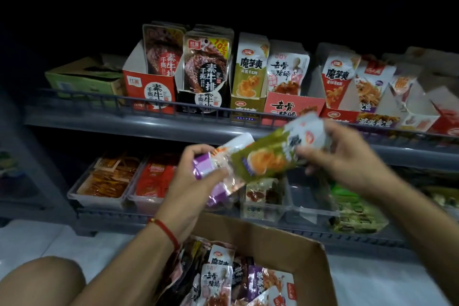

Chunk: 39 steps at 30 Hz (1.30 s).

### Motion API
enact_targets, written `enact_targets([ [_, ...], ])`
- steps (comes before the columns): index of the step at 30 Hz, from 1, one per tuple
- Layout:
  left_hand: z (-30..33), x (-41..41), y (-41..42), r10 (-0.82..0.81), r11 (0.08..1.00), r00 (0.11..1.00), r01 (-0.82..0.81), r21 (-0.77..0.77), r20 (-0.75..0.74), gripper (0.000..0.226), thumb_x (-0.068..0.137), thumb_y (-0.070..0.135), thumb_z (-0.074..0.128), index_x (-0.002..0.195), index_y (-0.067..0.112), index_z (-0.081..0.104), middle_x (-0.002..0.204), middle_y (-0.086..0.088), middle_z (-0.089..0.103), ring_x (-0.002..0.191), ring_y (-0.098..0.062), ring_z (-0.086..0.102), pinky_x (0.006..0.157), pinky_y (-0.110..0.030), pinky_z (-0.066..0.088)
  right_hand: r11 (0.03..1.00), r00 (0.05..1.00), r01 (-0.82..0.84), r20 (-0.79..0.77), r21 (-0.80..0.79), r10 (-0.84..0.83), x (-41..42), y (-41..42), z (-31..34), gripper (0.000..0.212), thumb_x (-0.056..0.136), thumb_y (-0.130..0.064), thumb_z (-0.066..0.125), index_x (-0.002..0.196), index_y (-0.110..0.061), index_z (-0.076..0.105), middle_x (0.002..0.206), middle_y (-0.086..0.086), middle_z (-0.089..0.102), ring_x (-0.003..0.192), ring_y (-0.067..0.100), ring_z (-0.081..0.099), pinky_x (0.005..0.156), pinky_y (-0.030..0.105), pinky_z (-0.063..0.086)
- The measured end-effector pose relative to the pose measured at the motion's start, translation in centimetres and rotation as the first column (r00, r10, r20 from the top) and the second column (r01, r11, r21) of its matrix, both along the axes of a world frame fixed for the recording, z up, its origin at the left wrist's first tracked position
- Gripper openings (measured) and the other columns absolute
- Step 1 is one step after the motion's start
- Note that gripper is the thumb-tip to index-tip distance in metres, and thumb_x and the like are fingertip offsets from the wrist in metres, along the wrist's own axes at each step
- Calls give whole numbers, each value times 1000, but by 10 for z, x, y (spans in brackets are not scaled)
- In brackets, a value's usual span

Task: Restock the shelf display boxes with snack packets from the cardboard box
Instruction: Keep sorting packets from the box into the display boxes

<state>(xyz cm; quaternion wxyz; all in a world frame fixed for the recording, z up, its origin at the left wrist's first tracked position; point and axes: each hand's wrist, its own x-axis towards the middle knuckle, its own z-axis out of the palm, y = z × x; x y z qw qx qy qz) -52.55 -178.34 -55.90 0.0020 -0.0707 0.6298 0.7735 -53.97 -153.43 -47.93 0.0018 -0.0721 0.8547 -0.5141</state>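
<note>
Green packet in right hand

A red string bracelet sat on one wrist. On the lower shelf, clear plastic trays held orange and red snacks. The floor was pale.

green packet tilted, held aloft | purple packet beside | cardboard box open below, packets inside
</note>
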Motion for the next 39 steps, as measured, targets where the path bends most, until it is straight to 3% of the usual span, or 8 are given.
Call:
enact_targets([
  [5, 8, -9, -24, 143, 989, 990, -142, 46, -17, 47, 87, -11, 68, 113, 26, 58, 108, -3, 73, 95, -22, 75, 69, -40, 63, 983, 927, 58, -375, 176, 13, -50, -18, 94, 27, 92, -14, 70, 115, -24, 59, 101, -10, 70, 90, -4, 70, 73, 17, 59],
  [8, 10, -10, -28, 140, 989, 990, -139, 41, -8, 48, 86, -12, 69, 113, 25, 58, 105, 0, 73, 90, -16, 76, 67, -37, 63, 936, 894, 136, -448, 325, 26, -92, -32, 129, 28, 92, -21, 72, 117, -20, 60, 107, -5, 70, 93, 10, 72, 80, 36, 63],
  [10, 11, -11, -30, 138, 989, 990, -138, 44, 6, 49, 86, -15, 68, 114, 24, 57, 105, 0, 72, 88, -14, 76, 68, -38, 64, 866, 874, 190, -481, 463, 65, -116, -45, 138, 34, 91, -25, 72, 121, -15, 60, 110, 2, 70, 98, 21, 70, 84, 45, 60],
  [14, 11, -14, -36, 128, 989, 991, -130, 70, 27, 51, 84, -17, 66, 116, 22, 57, 108, -5, 73, 94, -23, 76, 71, -44, 64, 690, 884, 234, -446, 685, 143, -151, -72, 132, 57, 92, -26, 74, 142, -12, 52, 129, 12, 62, 97, 21, 57, 78, 31, 42],
  [17, 12, -12, -39, 118, 990, 993, -120, 67, 28, 51, 84, -17, 66, 115, 21, 56, 107, -5, 73, 93, -24, 76, 79, -55, 62, 591, 907, 216, -384, 777, 173, -169, -90, 111, 50, 90, -26, 75, 134, -12, 56, 127, 14, 63, 102, 28, 60, 79, 33, 42],
  [29, 12, -12, -44, 154, 987, 988, -154, 34, 3, 54, 82, -21, 65, 111, 25, 60, 98, 1, 75, 85, -15, 76, 76, -50, 64, 312, 720, 563, -640, 765, 268, -178, -98, 71, 59, 92, -25, 73, 141, -5, 46, 130, 20, 54, 116, 39, 54, 78, 47, 50],
  [36, 15, -11, -43, 173, 984, 985, -172, 45, -24, 56, 82, -19, 69, 117, 22, 56, 104, 1, 72, 84, -6, 75, 69, -40, 65, 369, 635, 578, -685, 728, 358, -165, -101, 70, 55, 92, -15, 71, 140, -8, 46, 133, 18, 51, 116, 37, 54, 83, 46, 50],
  [39, 17, -11, -44, 179, 978, 984, -175, 118, -24, 58, 82, -18, 70, 121, 22, 55, 108, -3, 72, 90, -14, 76, 73, -40, 65, 519, 591, 272, -566, 810, 575, -130, -103, 73, 43, 92, -9, 66, 134, -17, 55, 133, 8, 54, 118, 28, 56, 90, 45, 55],
])
